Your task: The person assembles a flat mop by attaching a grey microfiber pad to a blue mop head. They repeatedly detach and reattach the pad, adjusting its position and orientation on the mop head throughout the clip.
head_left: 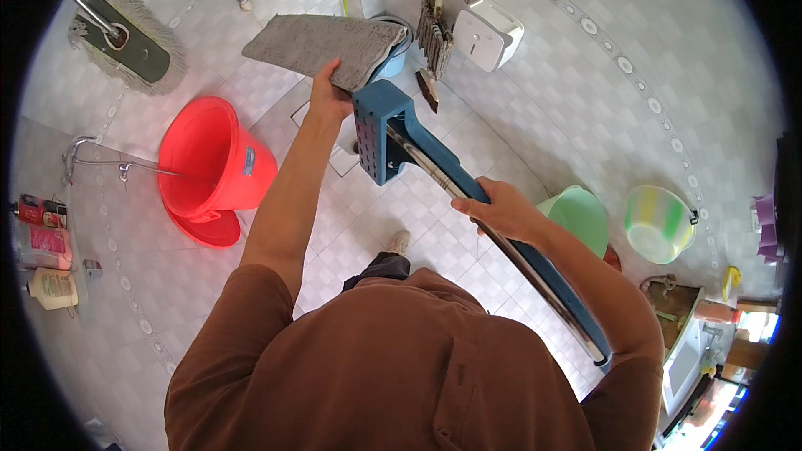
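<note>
My left hand grips the near edge of a grey flat mop pad, which lies stretched out above a small blue bucket. Just below the pad sits the blue plastic mop head, joined to a blue and metal handle that runs down to the right. My right hand is closed around that handle about halfway along. My brown sleeves and chest fill the lower middle of the view.
A red bucket stands on a red lid at the left, under a wall tap. A fringed dust mop leans at upper left. A brush, a white box, green basins and bottles stand around the tiled floor.
</note>
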`<state>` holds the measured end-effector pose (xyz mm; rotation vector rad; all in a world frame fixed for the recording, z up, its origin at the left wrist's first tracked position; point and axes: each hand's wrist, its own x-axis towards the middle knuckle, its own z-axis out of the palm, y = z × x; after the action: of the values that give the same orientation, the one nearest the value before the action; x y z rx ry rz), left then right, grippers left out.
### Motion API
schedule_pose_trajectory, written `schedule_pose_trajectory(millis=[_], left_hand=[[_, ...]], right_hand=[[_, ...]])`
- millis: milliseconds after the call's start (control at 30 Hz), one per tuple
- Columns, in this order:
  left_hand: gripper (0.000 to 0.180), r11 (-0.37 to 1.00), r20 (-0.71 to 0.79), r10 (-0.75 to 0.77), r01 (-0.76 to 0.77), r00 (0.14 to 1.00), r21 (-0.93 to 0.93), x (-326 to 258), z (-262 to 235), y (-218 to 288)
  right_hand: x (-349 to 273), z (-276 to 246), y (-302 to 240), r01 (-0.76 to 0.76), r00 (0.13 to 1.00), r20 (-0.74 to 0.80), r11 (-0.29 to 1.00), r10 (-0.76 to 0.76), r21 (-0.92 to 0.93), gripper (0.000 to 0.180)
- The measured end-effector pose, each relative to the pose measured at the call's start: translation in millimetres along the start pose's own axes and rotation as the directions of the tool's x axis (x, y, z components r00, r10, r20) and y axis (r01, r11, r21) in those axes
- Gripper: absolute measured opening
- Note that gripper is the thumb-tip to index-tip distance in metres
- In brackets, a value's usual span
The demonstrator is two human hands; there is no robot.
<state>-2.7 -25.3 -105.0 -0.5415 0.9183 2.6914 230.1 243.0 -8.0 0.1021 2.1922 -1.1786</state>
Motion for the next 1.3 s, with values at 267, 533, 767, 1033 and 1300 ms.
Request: schedule_pose_trajectory(millis=[267,533,767,1033,1300], left_hand=[[0.033,0.996,0.088,0.087,-0.088,0.992,0.013,-17.5,20.1,16.3],[0.039,0.994,0.079,0.105,-0.108,0.991,0.030,-16.0,28.9,6.5],[0.035,0.992,-0.103,0.059,-0.046,0.993,0.118,-12.4,33.6,0.4],[0.037,0.991,-0.091,0.133,-0.129,0.987,0.047,-3.8,31.7,-12.3],[0.043,0.982,-0.050,0.182,-0.183,0.982,-0.034,-32.2,48.7,-10.0]], right_hand=[[-12.5,6.6,-34.1,0.020,1.000,-0.009,0.989,-0.022,-0.148,0.066],[-9.9,0.2,-18.2,0.041,0.999,-0.022,0.999,-0.041,-0.004,0.059],[-18.3,5.1,-14.0,0.072,0.954,-0.226,0.885,-0.196,-0.460,0.056],[-18.4,7.6,37.1,0.039,0.855,-0.419,0.842,-0.307,-0.538,0.059],[-20.2,-18.3,49.8,0.126,0.954,-0.230,0.955,-0.191,-0.269,0.052]])
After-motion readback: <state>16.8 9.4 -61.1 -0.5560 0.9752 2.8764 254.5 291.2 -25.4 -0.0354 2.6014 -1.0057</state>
